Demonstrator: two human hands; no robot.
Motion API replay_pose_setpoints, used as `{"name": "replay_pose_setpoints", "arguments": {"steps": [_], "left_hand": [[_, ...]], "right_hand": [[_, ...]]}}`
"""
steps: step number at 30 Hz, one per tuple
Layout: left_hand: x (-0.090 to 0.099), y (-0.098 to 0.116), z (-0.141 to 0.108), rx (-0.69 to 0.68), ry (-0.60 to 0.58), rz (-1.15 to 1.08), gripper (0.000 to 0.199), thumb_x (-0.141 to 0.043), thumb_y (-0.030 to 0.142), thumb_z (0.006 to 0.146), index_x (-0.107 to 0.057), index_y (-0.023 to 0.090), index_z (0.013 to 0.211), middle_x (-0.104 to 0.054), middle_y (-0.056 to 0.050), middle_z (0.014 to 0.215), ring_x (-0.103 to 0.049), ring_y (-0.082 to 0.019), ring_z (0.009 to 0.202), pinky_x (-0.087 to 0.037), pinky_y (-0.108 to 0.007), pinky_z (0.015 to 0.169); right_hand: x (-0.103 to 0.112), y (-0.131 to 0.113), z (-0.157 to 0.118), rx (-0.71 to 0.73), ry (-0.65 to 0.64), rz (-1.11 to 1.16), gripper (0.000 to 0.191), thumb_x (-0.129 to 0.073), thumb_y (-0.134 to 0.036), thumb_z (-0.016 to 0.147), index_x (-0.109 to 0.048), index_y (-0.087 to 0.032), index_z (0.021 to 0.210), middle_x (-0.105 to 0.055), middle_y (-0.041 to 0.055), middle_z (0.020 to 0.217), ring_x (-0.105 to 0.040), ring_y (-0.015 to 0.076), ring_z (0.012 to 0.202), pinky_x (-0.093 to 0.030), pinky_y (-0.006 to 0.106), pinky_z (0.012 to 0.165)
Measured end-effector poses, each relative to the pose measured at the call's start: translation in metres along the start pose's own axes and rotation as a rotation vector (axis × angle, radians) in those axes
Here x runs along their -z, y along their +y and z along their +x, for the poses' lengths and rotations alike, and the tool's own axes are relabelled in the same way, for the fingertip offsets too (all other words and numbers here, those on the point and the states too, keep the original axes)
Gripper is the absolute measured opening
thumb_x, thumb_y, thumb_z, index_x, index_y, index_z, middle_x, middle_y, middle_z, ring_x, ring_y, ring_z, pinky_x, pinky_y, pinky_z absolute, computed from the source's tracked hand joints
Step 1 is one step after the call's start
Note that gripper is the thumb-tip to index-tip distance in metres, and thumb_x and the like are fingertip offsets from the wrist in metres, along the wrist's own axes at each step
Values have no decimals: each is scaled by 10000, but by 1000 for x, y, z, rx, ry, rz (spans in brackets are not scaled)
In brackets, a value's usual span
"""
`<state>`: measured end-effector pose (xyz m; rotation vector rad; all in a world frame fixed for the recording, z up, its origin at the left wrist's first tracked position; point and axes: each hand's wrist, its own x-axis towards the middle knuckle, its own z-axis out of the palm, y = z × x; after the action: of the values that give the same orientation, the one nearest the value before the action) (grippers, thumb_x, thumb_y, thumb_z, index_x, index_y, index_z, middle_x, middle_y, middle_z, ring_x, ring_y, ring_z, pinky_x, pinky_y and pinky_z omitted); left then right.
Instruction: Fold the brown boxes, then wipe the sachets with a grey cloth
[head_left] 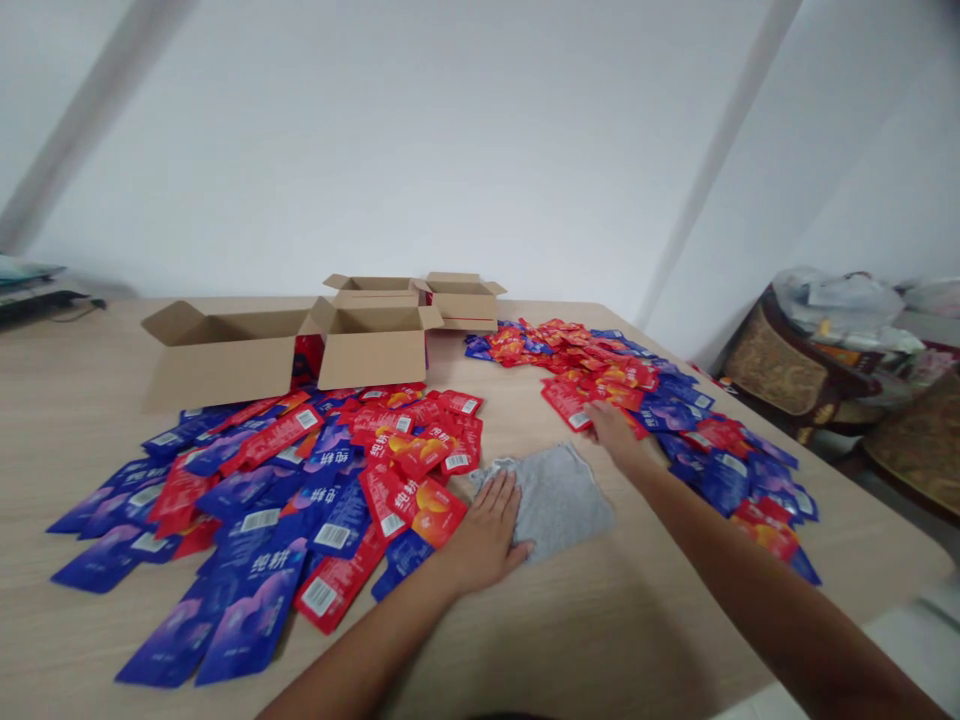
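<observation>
My left hand [484, 535] lies flat with its fingers stretched out over the left edge of a grey cloth [559, 500] spread on the table. Just left of it is a heap of red and blue pouches; the closest red pouch [427, 508] shows orange fruit. My right hand [616, 432] reaches to the near edge of the right-hand heap, its fingers closed at a red pouch [568, 402] that lies on the table. Part of that grip is hidden behind the hand.
Open cardboard boxes stand at the back: a wide box [225, 365], a smaller box [373, 350] and others behind. A long heap of pouches [724, 480] runs along the table's right side. Beyond that edge are a patterned chair [784, 360] and plastic bags [855, 305].
</observation>
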<state>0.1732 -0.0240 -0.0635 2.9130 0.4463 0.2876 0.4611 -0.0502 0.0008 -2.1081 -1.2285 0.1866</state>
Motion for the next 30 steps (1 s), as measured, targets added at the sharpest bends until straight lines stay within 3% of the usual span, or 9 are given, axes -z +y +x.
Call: {"name": "replay_pose_setpoints", "arguments": {"steps": [2, 4, 7, 10, 13, 18, 30], "left_hand": [[-2, 0, 1, 14, 25, 18, 764, -329, 580, 899, -181, 60, 1438, -112, -206, 1513, -25, -296, 1402, -152, -459, 1125], [-4, 0, 2, 16, 45, 38, 788, -307, 598, 896, -158, 50, 1442, -109, -213, 1511, -26, -298, 1402, -132, -467, 1126], [-4, 0, 3, 5, 39, 59, 791, -280, 608, 898, -165, 42, 1440, -144, -215, 1506, -47, -293, 1403, -122, -464, 1127], [-2, 1, 3, 3, 20, 64, 781, -281, 601, 899, -192, 37, 1432, -175, -213, 1500, -64, -291, 1403, -123, -455, 1128], [-2, 1, 4, 5, 22, 58, 770, -283, 590, 903, -192, 39, 1432, -173, -211, 1502, -70, -291, 1403, -125, -456, 1128], [-3, 1, 4, 7, 15, 45, 768, -293, 582, 904, -188, 37, 1434, -151, -217, 1504, -56, -296, 1402, -123, -460, 1127], [-4, 0, 4, 13, 13, 34, 754, -302, 575, 907, -191, 49, 1436, -148, -208, 1507, -50, -294, 1403, -114, -462, 1130]], "right_hand": [[-24, -5, -44, 26, -102, 80, 388, -260, -347, 930, -583, -161, 825, -608, 16, 608, -559, 157, 537, -448, 260, 540], [-41, -9, -79, 95, -140, 33, 350, -279, -327, 925, -583, -177, 840, -632, 37, 692, -583, 168, 634, -472, 290, 632], [-49, -17, -104, 271, -56, -247, 289, -367, -313, 904, -594, -147, 971, -633, 129, 953, -566, 232, 928, -429, 389, 868], [-52, -25, -106, 380, 4, -405, 399, -405, -318, 897, -503, -94, 1213, -547, 176, 1191, -455, 267, 1140, -352, 431, 983], [-63, -28, -106, 393, -41, -442, 471, -365, -325, 919, -417, -100, 1329, -464, 161, 1332, -383, 258, 1232, -323, 415, 1020], [-77, -26, -111, 354, -77, -472, 502, -309, -342, 937, -391, -101, 1370, -408, 158, 1397, -334, 273, 1281, -312, 417, 1025], [-72, -23, -109, 365, -74, -480, 486, -372, -365, 920, -410, -189, 1372, -393, 102, 1426, -362, 275, 1251, -332, 424, 994]]}}
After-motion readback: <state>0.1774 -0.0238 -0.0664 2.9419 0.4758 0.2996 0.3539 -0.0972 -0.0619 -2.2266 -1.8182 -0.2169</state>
